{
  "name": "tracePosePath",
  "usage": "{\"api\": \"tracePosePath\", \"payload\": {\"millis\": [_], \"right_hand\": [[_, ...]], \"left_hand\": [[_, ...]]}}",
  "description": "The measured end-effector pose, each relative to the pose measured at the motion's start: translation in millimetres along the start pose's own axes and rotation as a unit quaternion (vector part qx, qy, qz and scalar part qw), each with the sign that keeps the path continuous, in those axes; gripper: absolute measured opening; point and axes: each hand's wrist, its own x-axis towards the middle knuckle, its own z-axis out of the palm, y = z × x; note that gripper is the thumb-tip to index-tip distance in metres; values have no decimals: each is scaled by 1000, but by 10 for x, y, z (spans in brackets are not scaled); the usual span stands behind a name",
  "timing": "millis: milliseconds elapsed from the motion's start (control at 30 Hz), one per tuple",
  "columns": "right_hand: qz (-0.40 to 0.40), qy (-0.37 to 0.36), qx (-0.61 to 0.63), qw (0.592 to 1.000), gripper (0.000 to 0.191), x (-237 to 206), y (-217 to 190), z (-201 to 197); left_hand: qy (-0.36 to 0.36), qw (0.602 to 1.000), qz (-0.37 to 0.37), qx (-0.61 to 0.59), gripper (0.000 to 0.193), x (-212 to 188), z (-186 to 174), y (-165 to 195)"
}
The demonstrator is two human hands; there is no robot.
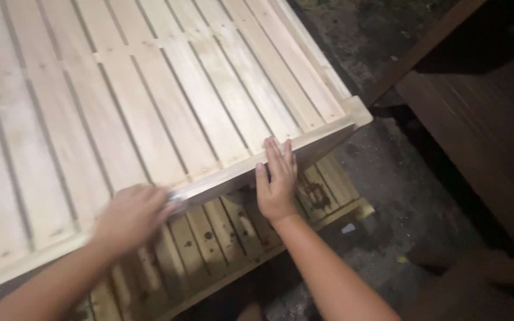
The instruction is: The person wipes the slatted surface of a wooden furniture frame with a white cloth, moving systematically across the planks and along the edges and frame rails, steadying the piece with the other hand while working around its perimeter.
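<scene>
A pale slatted panel [150,101] is seen from above, stacked over a stained one [221,238]. The right hand [276,181] is laid flat, fingers spread, against its near edge. The blurred left hand [131,215] is closed on a small grey object [176,199] at that edge.

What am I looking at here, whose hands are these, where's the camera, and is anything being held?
There is no machine: a person's two bare hands, filmed by a camera worn on their head, looking down. They work at a pale slatted wooden panel that lies over a second, stained slatted panel. The right hand lies flat and open against the upper panel's front edge. The left hand is blurred at that same edge, closed around something small and greyish that I cannot identify. Dark wooden furniture stands at the right, on a rough floor.
</scene>
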Motion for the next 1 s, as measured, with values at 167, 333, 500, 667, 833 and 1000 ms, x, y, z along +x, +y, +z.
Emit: {"api": "tracePosePath", "payload": {"millis": [167, 333, 500, 667, 833, 1000], "right_hand": [[1, -11, 14, 1000, 50, -72, -321, 258], [38, -6, -15, 999, 52, -199, -329, 324], [67, 10, 8, 998, 52, -329, -144, 225], [77, 29, 19, 996, 53, -277, 191, -45], [63, 33, -10, 997, 53, -77, 745, -611], [96, 27, -58, 993, 54, 7, 1338, -1232]], "left_hand": [[-132, 982, -93, 96, 48, -1180, 115, -1089], [89, 984, -45, 148, 66, -1268, 232, -1219], [44, 994, -51, 90, 67, -396, 231, -520], [117, 993, -10, -26, 64, 660, 42, 579], [167, 981, 8, -98, 66, 1852, -56, 1747], [236, 964, 35, -116, 70, 2856, -180, 2729]]}}
